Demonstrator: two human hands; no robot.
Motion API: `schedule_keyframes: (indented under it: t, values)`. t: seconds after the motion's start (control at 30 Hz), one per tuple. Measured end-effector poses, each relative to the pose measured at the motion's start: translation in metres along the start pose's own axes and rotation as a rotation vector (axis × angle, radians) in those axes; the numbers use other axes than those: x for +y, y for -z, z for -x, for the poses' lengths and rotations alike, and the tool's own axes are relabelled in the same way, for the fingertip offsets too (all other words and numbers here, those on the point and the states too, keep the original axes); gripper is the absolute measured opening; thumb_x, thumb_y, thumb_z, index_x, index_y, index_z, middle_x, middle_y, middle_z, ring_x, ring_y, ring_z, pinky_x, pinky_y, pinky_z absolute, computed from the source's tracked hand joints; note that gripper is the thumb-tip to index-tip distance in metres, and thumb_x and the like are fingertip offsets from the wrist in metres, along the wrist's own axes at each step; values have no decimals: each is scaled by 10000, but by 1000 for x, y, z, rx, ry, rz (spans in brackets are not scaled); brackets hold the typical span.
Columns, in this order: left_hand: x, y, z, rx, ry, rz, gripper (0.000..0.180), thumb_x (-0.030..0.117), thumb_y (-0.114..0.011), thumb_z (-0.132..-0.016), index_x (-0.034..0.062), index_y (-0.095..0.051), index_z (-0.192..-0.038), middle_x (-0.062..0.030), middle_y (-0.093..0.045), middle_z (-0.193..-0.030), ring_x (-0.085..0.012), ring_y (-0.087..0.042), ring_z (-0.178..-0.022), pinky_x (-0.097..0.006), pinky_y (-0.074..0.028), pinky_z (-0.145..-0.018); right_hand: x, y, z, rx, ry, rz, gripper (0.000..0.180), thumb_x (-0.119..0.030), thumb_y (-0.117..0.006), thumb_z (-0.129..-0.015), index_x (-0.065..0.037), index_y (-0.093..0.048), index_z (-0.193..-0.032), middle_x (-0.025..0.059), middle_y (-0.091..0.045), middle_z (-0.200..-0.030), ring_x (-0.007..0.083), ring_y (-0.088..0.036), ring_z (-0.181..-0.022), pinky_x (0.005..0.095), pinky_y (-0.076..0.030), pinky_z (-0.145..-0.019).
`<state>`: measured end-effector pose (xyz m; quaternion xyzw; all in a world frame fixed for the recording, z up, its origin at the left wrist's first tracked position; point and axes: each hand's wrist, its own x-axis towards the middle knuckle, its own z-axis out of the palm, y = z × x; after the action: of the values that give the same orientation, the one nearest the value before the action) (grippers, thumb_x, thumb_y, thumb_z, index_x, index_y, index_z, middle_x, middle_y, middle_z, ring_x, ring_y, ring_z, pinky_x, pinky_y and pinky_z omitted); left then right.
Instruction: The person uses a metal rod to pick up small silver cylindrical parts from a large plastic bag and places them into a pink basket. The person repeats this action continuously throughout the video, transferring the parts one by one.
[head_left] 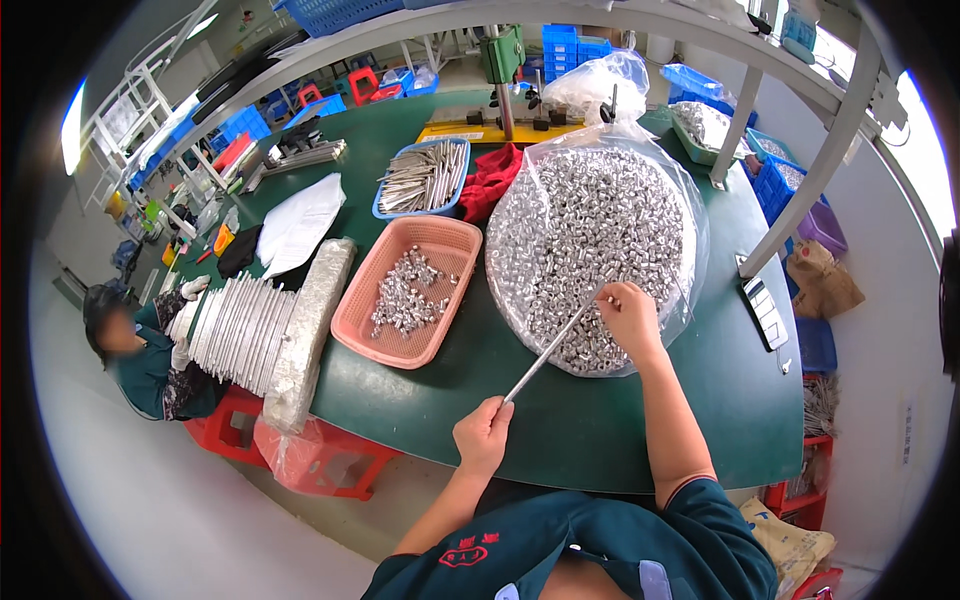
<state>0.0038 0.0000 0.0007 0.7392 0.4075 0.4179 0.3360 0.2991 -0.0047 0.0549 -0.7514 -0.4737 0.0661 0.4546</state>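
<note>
My left hand grips the near end of a thin metal rod that slants up to the right. My right hand pinches the rod's far end over a big clear bag of small silver metal sleeves. Whether a sleeve sits between those fingers is too small to tell. Left of the bag, a pink plastic basket holds a small heap of the same sleeves.
A blue tray of loaded rods, a red cloth, white bags and a long wrapped stack of metal parts lie on the green table. Another person sits at left. A grey post stands at right.
</note>
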Motion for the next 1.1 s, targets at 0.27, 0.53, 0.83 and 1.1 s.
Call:
schedule_keyframes:
  t: [0.27,0.53,0.83,1.1]
  values:
    - [5,1,0,-46,5,-48,107,168,-703,-900,63,-684,-903,-73,-540,-596,-188,-530,-498,-302,-415,-500,4,32,-15,-157,-616,-1315,82,-25,-589,-918,-74,-599,-984,-12,-541,-808,81,-475,-574,177,-284,-412]
    - [5,1,0,-47,-24,-72,103,170,-713,-888,70,-688,-896,-75,-551,-596,-208,-543,-498,-309,-420,-497,11,26,-15,-197,-603,-1423,106,-33,-569,-922,-68,-604,-1015,3,-557,-816,74,-438,-554,170,-269,-388]
    - [6,1,0,-46,-44,-68,105,170,-713,-889,69,-687,-894,-77,-547,-594,-202,-542,-497,-307,-417,-495,16,25,-15,-320,-681,-1522,129,-97,-542,-928,-33,-611,-1016,45,-609,-827,40,-374,-502,160,-254,-378]
    - [5,2,0,-52,-63,-94,109,174,-717,-885,71,-685,-893,-80,-550,-598,-213,-549,-501,-317,-421,-493,9,27,-15,-334,-816,-1474,114,-87,-543,-909,-29,-635,-938,35,-575,-733,39,-353,-484,177,-235,-367]
